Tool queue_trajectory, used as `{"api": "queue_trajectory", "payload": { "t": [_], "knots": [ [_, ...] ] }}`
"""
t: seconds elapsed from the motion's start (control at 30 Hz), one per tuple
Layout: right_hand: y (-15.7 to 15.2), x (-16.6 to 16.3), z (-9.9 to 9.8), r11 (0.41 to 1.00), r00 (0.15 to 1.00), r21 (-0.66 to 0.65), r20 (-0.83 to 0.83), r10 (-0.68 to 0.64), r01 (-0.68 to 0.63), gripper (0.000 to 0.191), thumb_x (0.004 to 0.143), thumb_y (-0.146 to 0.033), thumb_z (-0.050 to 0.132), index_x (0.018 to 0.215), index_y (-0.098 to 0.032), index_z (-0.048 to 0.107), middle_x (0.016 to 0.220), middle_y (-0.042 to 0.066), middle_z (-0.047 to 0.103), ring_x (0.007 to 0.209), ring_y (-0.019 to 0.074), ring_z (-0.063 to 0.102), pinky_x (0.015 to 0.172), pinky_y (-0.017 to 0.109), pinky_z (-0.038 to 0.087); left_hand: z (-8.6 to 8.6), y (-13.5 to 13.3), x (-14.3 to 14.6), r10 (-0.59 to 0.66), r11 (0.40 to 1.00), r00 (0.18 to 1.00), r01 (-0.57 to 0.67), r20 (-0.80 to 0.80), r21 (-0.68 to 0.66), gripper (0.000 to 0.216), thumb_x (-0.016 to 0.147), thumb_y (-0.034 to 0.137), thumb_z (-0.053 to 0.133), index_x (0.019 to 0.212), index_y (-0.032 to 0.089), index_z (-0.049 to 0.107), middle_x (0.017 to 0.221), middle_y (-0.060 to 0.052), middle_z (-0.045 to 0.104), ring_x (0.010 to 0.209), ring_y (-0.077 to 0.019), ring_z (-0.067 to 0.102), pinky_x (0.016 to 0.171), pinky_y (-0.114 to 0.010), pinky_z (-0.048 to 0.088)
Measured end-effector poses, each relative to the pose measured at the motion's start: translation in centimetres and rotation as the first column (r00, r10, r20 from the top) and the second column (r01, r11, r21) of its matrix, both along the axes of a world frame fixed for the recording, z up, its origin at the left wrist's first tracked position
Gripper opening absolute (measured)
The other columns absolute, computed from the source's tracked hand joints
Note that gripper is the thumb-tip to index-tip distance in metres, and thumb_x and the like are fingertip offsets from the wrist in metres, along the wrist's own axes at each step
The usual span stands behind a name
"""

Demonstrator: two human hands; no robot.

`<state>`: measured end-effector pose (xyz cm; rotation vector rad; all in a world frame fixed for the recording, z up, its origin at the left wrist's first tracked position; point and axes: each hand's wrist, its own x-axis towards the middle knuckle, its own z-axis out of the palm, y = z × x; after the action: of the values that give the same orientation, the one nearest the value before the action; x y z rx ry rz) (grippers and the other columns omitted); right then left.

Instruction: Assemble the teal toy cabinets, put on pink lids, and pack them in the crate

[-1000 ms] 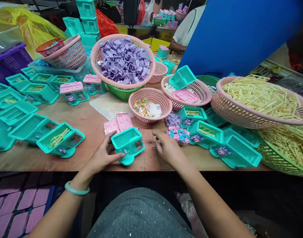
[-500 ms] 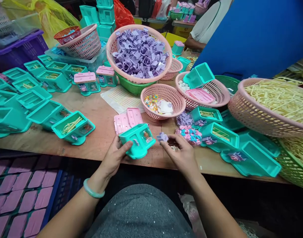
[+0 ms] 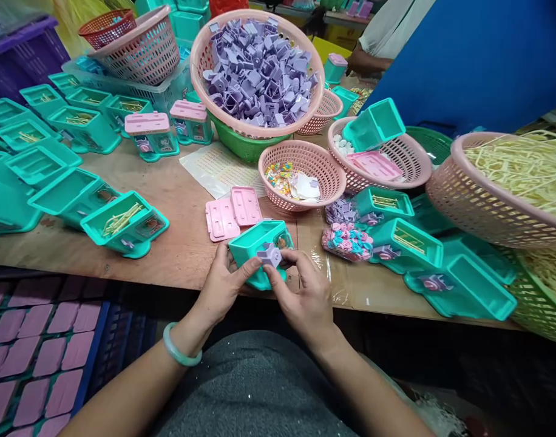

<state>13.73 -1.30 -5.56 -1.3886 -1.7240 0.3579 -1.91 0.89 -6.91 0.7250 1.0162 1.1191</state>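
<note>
My left hand [image 3: 226,279] is closed around the left side of a teal plastic box [image 3: 253,240], open at the top, at the table's front edge. Between the thumb and fingers of my right hand [image 3: 303,291] is a small purple plastic piece [image 3: 269,255], held against the front of that box. My left thumb tip reaches the piece's left side. Pink lids [image 3: 232,212] lie on the table just behind the box. To the right of my right hand sits a clear pack of pink and blue roses [image 3: 347,241].
A large pink basket [image 3: 321,91] heaped with purple pieces stands at the back. Smaller pink baskets [image 3: 300,152] stand before it. Teal boxes with sticks [image 3: 123,224] fill the left; more teal boxes [image 3: 410,243] stand right. A co-worker's sleeve [image 3: 387,27] shows behind a blue panel [image 3: 478,60].
My right hand has moved left and brought the purple piece against the teal box's front. The box is turned so that more of its open top shows. The view has shifted slightly.
</note>
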Motion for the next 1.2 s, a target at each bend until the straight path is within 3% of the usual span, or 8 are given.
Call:
{"api": "queue_trajectory", "payload": {
  "t": [0.13,0.57,0.67,0.77,0.87,0.97,1.07,1.2],
  "knots": [
    [-0.1,-0.6,-0.3,0.996,0.996,0.087,0.086,-0.028,0.02,0.015,0.1,-0.03,0.064,0.111,-0.02,0.06,0.099,0.011,0.073,0.095,0.0254,0.071,0.083,0.041,0.059,-0.2,-0.1,-0.2,-0.003,1.0,1.0,0.003,-0.008,-0.009,0.059,0.078,0.044,0.087,0.122,0.021,0.055,0.126,-0.011,0.074,0.116,-0.0266,0.071,0.089,-0.032,0.061],
    [0.1,-1.1,-0.9,0.978,0.988,0.203,0.14,-0.068,0.038,0.02,0.097,-0.026,0.068,0.112,-0.02,0.056,0.094,0.01,0.072,0.087,0.0235,0.072,0.077,0.038,0.061,-0.5,0.2,-0.7,-0.038,0.999,0.998,0.037,-0.043,-0.014,0.059,0.078,0.045,0.087,0.122,0.021,0.054,0.122,-0.009,0.075,0.111,-0.0256,0.073,0.085,-0.031,0.062],
    [0.0,-1.0,-1.1,0.965,0.992,0.258,0.099,-0.076,0.048,0.018,0.095,-0.018,0.068,0.1,-0.024,0.052,0.09,0.007,0.07,0.094,0.0232,0.074,0.076,0.035,0.061,-0.6,0.1,-0.8,-0.037,0.999,0.998,0.038,-0.044,0.008,0.062,0.077,0.043,0.088,0.124,0.021,0.055,0.125,-0.01,0.074,0.112,-0.025,0.072,0.086,-0.03,0.061],
    [-0.1,-0.7,-1.0,0.983,1.0,0.181,-0.005,-0.03,0.03,0.02,0.096,-0.017,0.067,0.09,-0.026,0.05,0.088,0.004,0.07,0.095,0.0212,0.075,0.078,0.033,0.061,-0.7,0.1,-0.8,-0.037,0.999,0.998,0.036,-0.045,-0.008,0.061,0.077,0.044,0.088,0.123,0.021,0.055,0.125,-0.01,0.074,0.112,-0.0256,0.072,0.087,-0.031,0.061],
    [-0.3,-0.2,-0.4,1.0,0.994,0.019,-0.103,-0.017,0.019,0.018,0.096,-0.021,0.068,0.111,-0.024,0.059,0.103,0.006,0.074,0.089,0.0194,0.076,0.08,0.035,0.063,-0.8,0.1,-0.8,-0.034,0.999,0.999,0.033,-0.042,-0.034,0.062,0.077,0.047,0.088,0.122,0.021,0.054,0.125,-0.01,0.073,0.114,-0.0269,0.071,0.087,-0.033,0.061],
    [-0.7,0.3,0.4,1.0,0.997,-0.003,-0.074,0.017,-0.017,0.028,0.095,-0.021,0.069,0.122,-0.024,0.063,0.111,0.008,0.074,0.099,0.0225,0.073,0.09,0.041,0.062,-0.8,0.1,-0.9,-0.037,0.999,0.998,0.035,-0.041,-0.035,0.062,0.076,0.047,0.088,0.122,0.022,0.054,0.125,-0.01,0.074,0.114,-0.0275,0.071,0.087,-0.033,0.062],
    [-1.1,0.4,0.7,0.998,0.998,-0.052,-0.069,0.017,-0.02,0.021,0.092,-0.023,0.072,0.112,-0.024,0.067,0.104,0.007,0.073,0.098,0.0236,0.071,0.087,0.042,0.06,-0.8,-0.1,-0.9,-0.048,0.998,0.998,0.046,-0.039,-0.038,0.062,0.077,0.047,0.088,0.124,0.023,0.054,0.125,-0.009,0.073,0.114,-0.0279,0.072,0.088,-0.034,0.062],
    [-1.5,-0.3,0.1,0.988,0.96,-0.14,-0.265,-0.096,0.061,0.008,0.094,-0.026,0.071,0.092,-0.023,0.063,0.093,0.004,0.071,0.089,0.0205,0.07,0.081,0.036,0.059,-0.9,-0.4,-1.0,-0.048,0.998,0.998,0.045,-0.052,-0.052,0.061,0.077,0.047,0.088,0.12,0.023,0.053,0.125,-0.009,0.073,0.116,-0.0275,0.071,0.088,-0.033,0.063]
  ]
}}
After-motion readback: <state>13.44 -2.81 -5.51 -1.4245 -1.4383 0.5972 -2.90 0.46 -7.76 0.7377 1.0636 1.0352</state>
